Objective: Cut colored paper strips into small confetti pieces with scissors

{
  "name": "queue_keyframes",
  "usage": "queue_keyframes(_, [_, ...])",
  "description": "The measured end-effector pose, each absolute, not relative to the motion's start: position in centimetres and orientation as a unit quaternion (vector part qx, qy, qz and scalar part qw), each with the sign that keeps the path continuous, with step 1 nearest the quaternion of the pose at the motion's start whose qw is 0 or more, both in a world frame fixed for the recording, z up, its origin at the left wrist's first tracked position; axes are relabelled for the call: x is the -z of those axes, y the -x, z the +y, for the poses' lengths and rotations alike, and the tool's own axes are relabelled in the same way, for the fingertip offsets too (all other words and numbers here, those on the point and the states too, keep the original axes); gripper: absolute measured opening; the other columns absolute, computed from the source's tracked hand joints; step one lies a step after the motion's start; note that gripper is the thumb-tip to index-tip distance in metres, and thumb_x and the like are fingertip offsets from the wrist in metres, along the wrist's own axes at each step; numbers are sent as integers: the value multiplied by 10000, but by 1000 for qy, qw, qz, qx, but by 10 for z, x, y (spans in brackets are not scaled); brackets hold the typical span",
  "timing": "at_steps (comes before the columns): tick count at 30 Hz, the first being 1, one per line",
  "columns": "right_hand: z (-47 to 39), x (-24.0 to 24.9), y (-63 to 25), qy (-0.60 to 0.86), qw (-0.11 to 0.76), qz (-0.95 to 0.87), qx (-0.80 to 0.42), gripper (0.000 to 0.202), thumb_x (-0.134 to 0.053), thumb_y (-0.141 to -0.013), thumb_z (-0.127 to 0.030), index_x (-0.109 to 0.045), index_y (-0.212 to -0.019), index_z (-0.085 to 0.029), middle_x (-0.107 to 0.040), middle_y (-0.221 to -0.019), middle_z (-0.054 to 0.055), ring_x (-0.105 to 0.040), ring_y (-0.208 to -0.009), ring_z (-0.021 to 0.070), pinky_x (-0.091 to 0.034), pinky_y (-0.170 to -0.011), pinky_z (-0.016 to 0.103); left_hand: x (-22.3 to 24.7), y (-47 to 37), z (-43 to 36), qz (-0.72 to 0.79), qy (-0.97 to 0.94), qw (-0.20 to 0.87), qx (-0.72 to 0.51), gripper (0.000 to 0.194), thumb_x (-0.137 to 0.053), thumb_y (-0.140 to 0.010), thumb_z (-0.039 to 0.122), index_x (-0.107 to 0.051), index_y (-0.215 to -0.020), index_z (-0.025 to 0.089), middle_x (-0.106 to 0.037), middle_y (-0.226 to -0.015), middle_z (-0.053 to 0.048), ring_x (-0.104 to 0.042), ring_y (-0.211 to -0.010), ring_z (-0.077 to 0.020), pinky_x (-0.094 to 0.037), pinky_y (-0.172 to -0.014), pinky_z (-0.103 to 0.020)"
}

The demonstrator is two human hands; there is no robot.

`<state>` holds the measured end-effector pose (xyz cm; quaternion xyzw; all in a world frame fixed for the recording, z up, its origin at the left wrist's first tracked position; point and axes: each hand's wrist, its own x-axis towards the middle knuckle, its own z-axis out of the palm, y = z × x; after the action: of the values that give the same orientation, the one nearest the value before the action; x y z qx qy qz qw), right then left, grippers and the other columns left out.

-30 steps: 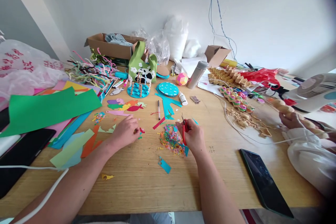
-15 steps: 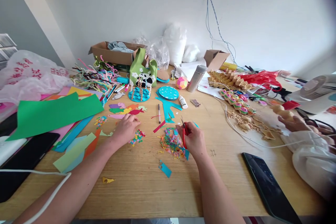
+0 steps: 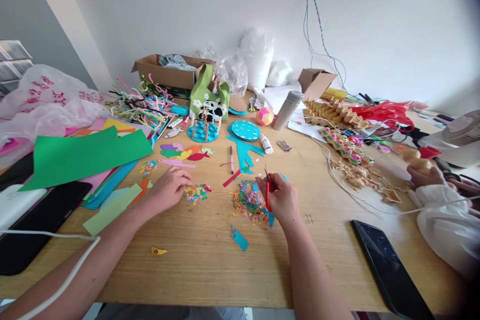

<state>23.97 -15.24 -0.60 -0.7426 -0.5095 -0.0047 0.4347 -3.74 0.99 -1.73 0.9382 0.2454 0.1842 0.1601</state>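
Wooden desk seen from above, two bare hands over the middle. L hand: palm down, fingers half curled, tips at the edge of a small pile of coloured paper dots; can't tell if it pinches any. R hand: closed round the red handles of scissors, blades pointing away from the wearer. Scissors are just over the R side of a heap of mixed paper scraps; dots lie L of that heap, w/ a gap btwn. Nearer the wearer, a blue paper pc w/ a notched end.

Containers, at the back: cardboard box, open, pale blue cloth in it; in front, a green bag w/ panda & flowers, contents hidden. R of these, a tall clear bag full of white stuff, then a small box w/ flaps up, inside not visible. Grey flask, lid on; small white bottle nearby. Far R, another person's hand touches pale rounded things.
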Motion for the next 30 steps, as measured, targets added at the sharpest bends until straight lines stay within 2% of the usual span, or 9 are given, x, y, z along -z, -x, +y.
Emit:
queue_keyframes(3, [-152, 2, -234, 735, 480, -472, -84, 290, -623, -765, -401, -484, -638, -180, -494, -533, -30, -427, -482, 101, -331, -475, 214, 11, 45, 4, 239, -937, 155, -204, 391, -449, -759, -2, -719, -920, 230, -646, -953, -52, -528, -988, -190, -443, -878, -360])
queue_keyframes(6, [-148, -7, -218, 702, 502, -473, -177, 232, -612, -776, -381, -543, -716, -168, -587, -631, 9, -526, -555, 127, -408, -525, 226, 2, 51, -3, 232, -939, 150, -206, 415, -416, -773, -15, -714, -935, 224, -636, -950, -60, -511, -986, -191, -447, -871, -359])
queue_keyframes(12, [-128, -24, -180, 650, 364, -620, -249, 108, -538, -814, -266, -580, -775, -174, -633, -703, 27, -580, -640, 141, -426, -573, 226, 7, 53, -11, 189, -950, 161, -188, 431, -416, -766, -29, -710, -934, 239, -613, -1001, -59, -479, -1028, -199, -450, -879, -361])
queue_keyframes(15, [-111, -28, -169, 639, 317, -660, -234, 38, -547, -792, -216, -563, -780, -183, -634, -722, 32, -592, -673, 147, -426, -592, 225, 15, 53, -14, 184, -953, 160, -182, 470, -419, -748, -44, -694, -984, 256, -596, -1047, -57, -461, -1072, -200, -447, -904, -371])
queue_keyframes(18, [-94, -26, -161, 635, 312, -674, -212, 24, -546, -790, -208, -538, -785, -186, -635, -752, 42, -593, -678, 149, -417, -588, 224, 18, 52, -18, 172, -954, 164, -182, 485, -431, -726, -54, -687, -996, 257, -588, -1073, -55, -450, -1100, -202, -436, -934, -379])
queue_keyframes(21, [-82, -16, -155, 657, 328, -658, -166, 65, -534, -801, -234, -508, -762, -189, -623, -737, 40, -576, -658, 149, -399, -575, 227, 18, 52, -18, 182, -947, 166, -205, 465, -438, -733, -43, -674, -1007, 250, -594, -1063, -54, -468, -1083, -200, -443, -928, -378])
queue_keyframes(25, [-78, 0, -156, 675, 355, -636, -118, 117, -522, -806, -268, -478, -729, -190, -601, -734, 34, -542, -648, 143, -386, -585, 229, 22, 55, -7, 250, -924, 149, -248, 339, -449, -788, 33, -668, -976, 210, -622, -1003, -67, -518, -1012, -204, -474, -870, -365])
queue_keyframes(30, [-84, -5, -171, 740, 419, -520, -78, 177, -514, -827, -331, -523, -729, -183, -587, -672, 9, -505, -604, 130, -381, -593, 236, 25, 62, 12, 324, -889, 94, -308, 259, -467, -809, 119, -648, -990, 159, -660, -979, -90, -568, -954, -226, -472, -876, -407])
